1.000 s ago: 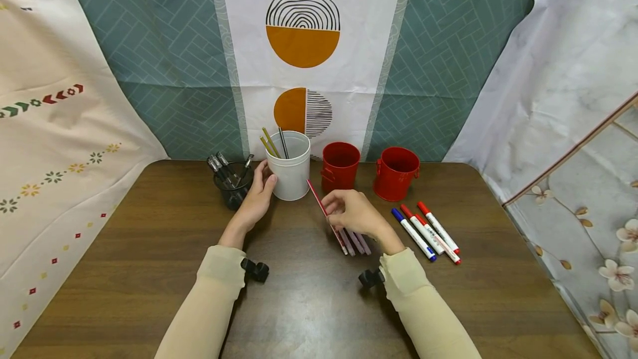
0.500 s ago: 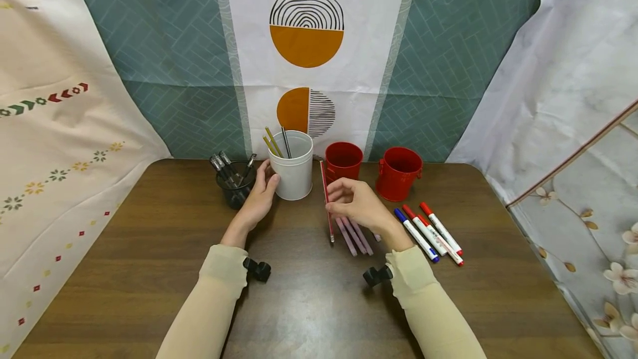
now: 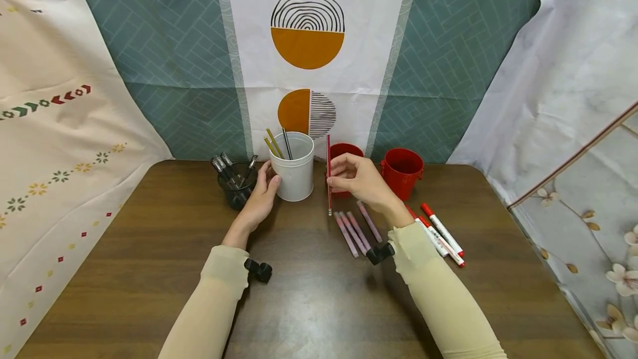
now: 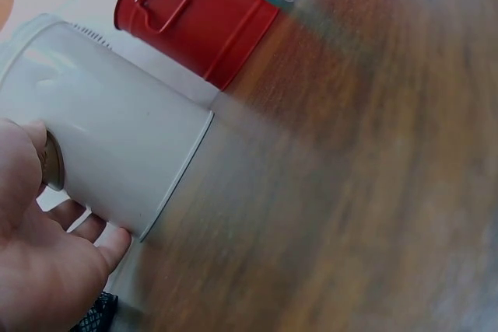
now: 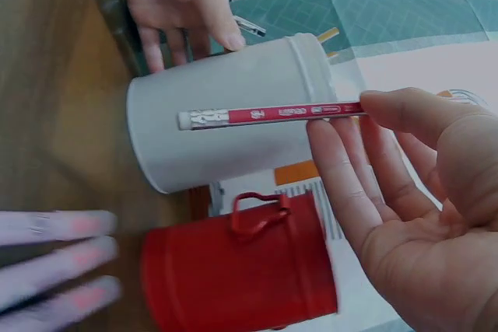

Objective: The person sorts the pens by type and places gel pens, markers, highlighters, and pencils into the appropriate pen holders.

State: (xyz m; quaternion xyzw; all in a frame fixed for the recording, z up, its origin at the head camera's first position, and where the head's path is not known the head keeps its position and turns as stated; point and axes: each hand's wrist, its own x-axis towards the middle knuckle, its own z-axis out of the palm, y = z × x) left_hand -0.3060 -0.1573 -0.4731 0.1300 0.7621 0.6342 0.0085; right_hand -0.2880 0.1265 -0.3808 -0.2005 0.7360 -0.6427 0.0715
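The right hand's (image 3: 363, 181) fingers pinch a red pencil (image 5: 284, 113) upright, eraser end down, beside a white bucket (image 3: 293, 179). The left hand's (image 3: 255, 204) fingers curve against that bucket's side; two yellow pencils (image 3: 273, 143) and one dark pencil (image 3: 287, 143) lean inside. Left of it, a black mesh holder (image 3: 235, 197) contains black pens (image 3: 220, 167). Two red buckets (image 3: 401, 175) stand to the right, the nearer partly hidden behind the right hand.
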